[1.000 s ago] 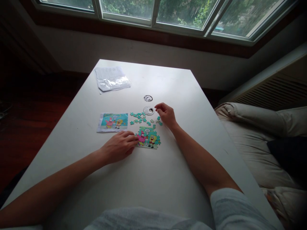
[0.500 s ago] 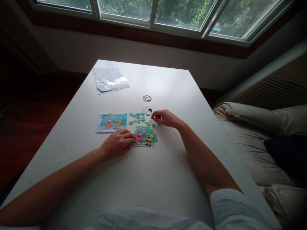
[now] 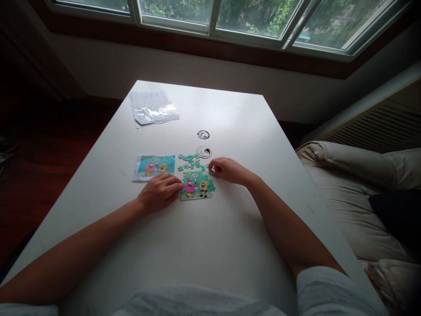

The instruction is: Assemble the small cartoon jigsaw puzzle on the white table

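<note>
A partly joined jigsaw puzzle point(image 3: 196, 186) with cartoon figures lies flat on the white table. My left hand point(image 3: 161, 189) rests at its left edge, fingers stretched out and fingertips touching the border. Just off the puzzle's upper right corner, my right hand point(image 3: 226, 170) has thumb and forefinger pinched at a small green puzzle piece point(image 3: 211, 173), partly covered by the fingers. Several loose teal pieces point(image 3: 190, 161) are scattered above the puzzle. To the left lies a picture sheet point(image 3: 154, 167) in a clear sleeve, showing the same figures.
Papers in a plastic sleeve point(image 3: 154, 109) lie at the far left of the table point(image 3: 184, 254). Two round holes are set in the tabletop, the nearer with a ring cover point(image 3: 203, 152). A beige sofa point(image 3: 342, 202) stands to the right, a window point(image 3: 250, 17) beyond.
My right hand has come down toward the puzzle's upper right corner. My left fingers have eased slightly left, showing more of the puzzle's left edge. The view has shifted slightly.
</note>
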Available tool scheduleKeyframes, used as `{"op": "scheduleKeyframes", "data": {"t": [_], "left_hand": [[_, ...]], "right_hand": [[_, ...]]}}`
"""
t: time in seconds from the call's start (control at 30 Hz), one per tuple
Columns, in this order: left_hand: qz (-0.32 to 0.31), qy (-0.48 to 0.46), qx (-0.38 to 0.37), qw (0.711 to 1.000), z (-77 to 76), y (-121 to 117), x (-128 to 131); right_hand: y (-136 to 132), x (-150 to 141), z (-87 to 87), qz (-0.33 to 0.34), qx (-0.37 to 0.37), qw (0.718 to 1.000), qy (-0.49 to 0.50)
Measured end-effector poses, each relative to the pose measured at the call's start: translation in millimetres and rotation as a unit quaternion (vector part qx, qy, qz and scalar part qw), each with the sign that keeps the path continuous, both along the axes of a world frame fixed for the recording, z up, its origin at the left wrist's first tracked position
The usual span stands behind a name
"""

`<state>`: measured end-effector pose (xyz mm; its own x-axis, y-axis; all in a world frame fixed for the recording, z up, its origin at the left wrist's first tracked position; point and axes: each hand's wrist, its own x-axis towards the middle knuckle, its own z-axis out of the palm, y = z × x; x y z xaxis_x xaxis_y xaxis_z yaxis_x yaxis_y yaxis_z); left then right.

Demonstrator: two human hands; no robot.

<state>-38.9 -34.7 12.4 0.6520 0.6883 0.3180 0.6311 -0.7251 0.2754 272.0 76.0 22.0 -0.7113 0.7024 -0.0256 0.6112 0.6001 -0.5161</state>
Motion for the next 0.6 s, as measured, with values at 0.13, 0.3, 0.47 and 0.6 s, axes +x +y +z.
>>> {"op": "scheduleKeyframes", "data": {"t": [0.13, 0.3, 0.47, 0.6], "left_hand": [[-0.044, 0.020, -0.016, 0.999, 2.9, -3.9, 5.0], [-0.093, 0.039, -0.026, 0.995, 2.9, -7.8, 12.1], [-0.090, 0.060, -0.028, 0.994, 1.9, -7.7, 10.6], [-0.096, 0.064, -0.032, 0.993, 1.7, -7.3, 9.3]], "right_hand": [[-1.4, 0.1, -6.3, -0.013, 0.029, 0.999, 0.012], [-2.3, -0.6, -11.6, -0.017, 0.058, 0.998, 0.016], [-2.6, -2.1, -11.6, -0.004, 0.055, 0.998, 0.028], [-3.4, -2.8, -12.0, -0.011, 0.055, 0.998, 0.037]]}}
